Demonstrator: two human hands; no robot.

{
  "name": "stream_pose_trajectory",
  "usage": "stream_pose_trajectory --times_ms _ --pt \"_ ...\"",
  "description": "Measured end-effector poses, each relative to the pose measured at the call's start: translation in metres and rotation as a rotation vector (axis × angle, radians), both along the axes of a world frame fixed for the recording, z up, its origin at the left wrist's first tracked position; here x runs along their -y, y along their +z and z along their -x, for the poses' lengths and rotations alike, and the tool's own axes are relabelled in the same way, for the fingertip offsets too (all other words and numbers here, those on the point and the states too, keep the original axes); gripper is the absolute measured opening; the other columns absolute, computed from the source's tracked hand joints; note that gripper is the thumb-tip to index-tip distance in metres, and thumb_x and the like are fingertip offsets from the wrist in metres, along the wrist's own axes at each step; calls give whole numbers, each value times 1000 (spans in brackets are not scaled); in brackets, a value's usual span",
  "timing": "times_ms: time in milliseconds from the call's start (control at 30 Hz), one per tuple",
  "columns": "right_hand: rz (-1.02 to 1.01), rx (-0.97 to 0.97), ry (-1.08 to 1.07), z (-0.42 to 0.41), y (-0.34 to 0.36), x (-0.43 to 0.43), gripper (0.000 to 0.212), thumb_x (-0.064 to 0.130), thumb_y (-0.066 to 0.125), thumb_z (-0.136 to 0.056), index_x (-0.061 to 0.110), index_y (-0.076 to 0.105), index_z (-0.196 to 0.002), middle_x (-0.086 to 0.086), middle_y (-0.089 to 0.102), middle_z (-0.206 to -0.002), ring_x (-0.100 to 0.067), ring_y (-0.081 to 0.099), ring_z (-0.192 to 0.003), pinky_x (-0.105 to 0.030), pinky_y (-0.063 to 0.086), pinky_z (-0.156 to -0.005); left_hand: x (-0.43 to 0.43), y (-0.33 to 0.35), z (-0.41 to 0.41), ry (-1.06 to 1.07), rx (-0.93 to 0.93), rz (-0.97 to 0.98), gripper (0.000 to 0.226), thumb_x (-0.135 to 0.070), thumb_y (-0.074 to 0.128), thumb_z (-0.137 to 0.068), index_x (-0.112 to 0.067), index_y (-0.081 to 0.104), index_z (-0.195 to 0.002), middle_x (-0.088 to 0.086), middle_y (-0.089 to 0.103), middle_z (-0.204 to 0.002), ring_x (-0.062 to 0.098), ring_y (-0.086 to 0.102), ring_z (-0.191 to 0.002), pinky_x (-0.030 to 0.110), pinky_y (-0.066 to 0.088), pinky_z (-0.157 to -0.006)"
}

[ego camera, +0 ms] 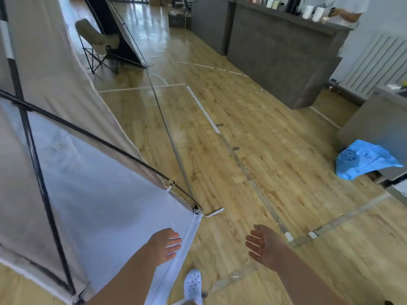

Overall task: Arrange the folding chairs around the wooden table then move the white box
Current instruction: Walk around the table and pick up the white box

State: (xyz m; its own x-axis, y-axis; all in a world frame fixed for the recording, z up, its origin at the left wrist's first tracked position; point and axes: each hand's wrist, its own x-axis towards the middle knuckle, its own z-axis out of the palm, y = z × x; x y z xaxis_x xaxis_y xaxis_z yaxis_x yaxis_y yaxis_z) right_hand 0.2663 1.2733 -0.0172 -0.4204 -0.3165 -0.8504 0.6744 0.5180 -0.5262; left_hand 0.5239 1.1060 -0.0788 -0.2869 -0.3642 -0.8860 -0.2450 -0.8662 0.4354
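A beige folding chair [97, 40] on a black frame stands far ahead at the upper left, beside the tent wall. My left hand [165, 244] hangs low in front of me over the tent's white corner, fingers loosely curled, holding nothing. My right hand [263, 245] hangs to its right over the wooden floor, palm open and empty. No wooden table or white box is in view.
A large beige and white tent [72, 150] fills the left side, its corner and strap [212, 212] reaching onto the floor. A grey counter [275, 51] stands at the upper right with a person behind it. A blue bag [365, 158] lies by a grey cabinet [378, 122].
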Motion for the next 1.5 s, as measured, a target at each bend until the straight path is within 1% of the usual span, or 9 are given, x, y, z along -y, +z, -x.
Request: stream_pose_trajectory --times_ms 200,367,567,700,833,900,1000,1200,1500 --pt "32 -24 -16 99 11 93 35 27 63 -88 2 62 -112 -16 66 -111 -31 63 -96 -42 47 -82 98 23 102 -22 -61 58 28 -28 51 -98 -6 66 -108 9 70 -111 24 64 -102 36 45 -92" --pt "31 3 24 144 13 168 32 27 64 -88 3 63 -107 -16 68 -111 -32 64 -102 -43 48 -85 166 38 149 10 4 85 27 -24 45 -100 -7 65 -107 8 69 -112 24 63 -107 36 47 -91" --pt "67 66 142 207 -3 252 28 27 67 -83 5 64 -102 -14 67 -103 -30 64 -92 -38 48 -75 229 25 203 123 84 92 24 -20 48 -100 -6 66 -107 9 71 -108 26 65 -105 39 50 -91" --pt "78 69 240 268 -18 311 27 28 67 -83 8 63 -101 -13 67 -103 -29 63 -95 -38 48 -76 263 16 245 259 104 91 24 -19 47 -100 -4 66 -102 12 72 -104 26 66 -97 38 51 -75" --pt "72 34 379 343 -13 377 27 27 65 -85 6 64 -101 -14 66 -104 -30 63 -95 -43 47 -86 292 19 298 500 48 21 24 -19 45 -100 -1 60 -93 13 66 -85 21 53 -65 28 44 -45" --pt "60 15 444 378 -4 409 28 27 63 -87 4 63 -103 -13 66 -104 -30 63 -97 -44 46 -91 302 22 326 581 39 10 22 -17 50 -98 0 63 -96 16 66 -85 23 54 -66 32 46 -55" --pt "50 -29 517 420 7 456 30 26 63 -86 4 63 -106 -13 67 -101 -29 63 -95 -42 48 -83 316 28 358 654 -8 2 18 -15 56 -94 1 65 -94 19 69 -97 27 60 -76 36 48 -71" --pt "61 -34 598 446 18 522 22 23 64 -87 5 63 -98 -17 68 -108 -33 63 -103 -45 46 -91 345 39 379 760 44 23 18 -16 55 -94 -1 64 -97 17 71 -89 28 65 -75 34 50 -66" --pt "29 65 700 465 4 627 32 27 65 -86 3 64 -108 -18 68 -111 -32 62 -105 -45 44 -97 440 21 407 882 123 -35 21 -17 48 -93 -5 62 -83 13 71 -95 26 64 -81 33 46 -70"
